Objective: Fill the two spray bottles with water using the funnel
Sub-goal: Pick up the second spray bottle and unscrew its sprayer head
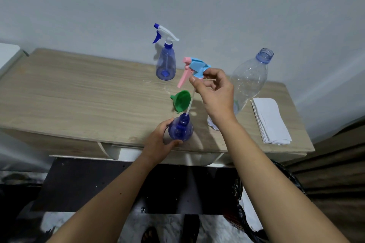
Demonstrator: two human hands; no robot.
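Gripping near spray bottle (180,130) with left hand (160,144) at desk (79,92) edge, pinching its pink-blue trigger head (194,69) in right hand (215,92), dip tube remaining in neck; funnel (181,101) lying unused, far spray bottle (166,65) standing capped, apparently empty.

The counter (79,92) is faced in matt wood grain. Glossy clear plastic forms the bottles (165,65); the funnel (182,101) is smooth plastic; paper napkins (271,120) are matt.
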